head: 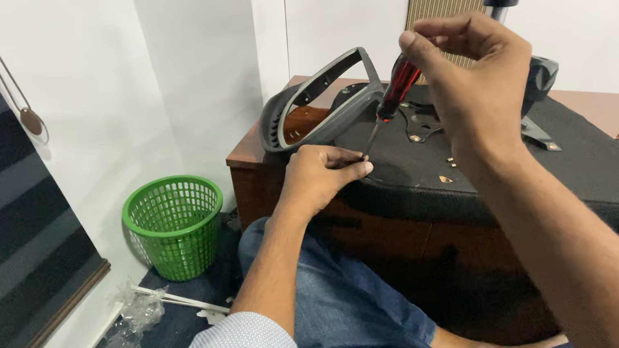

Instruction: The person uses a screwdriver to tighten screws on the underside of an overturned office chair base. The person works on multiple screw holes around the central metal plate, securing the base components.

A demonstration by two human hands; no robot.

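Matt black fabric covers the seat base (574,173); glossy red plastic screwdriver handle (398,87); smooth grey plastic armrest (318,98); polished wooden table (257,153).

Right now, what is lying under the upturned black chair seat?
The chair seat rests on a brown wooden desk; its front panel and left edge show below. The desktop beneath the seat is covered and cannot be seen. A grey armrest stands at the seat's left end.

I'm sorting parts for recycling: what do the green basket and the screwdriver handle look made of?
Green basket: probably moulded plastic, with an even glossy colour and a fine lattice wall. Screwdriver handle: likely translucent red hard plastic with black stripes, shiny in the right hand.
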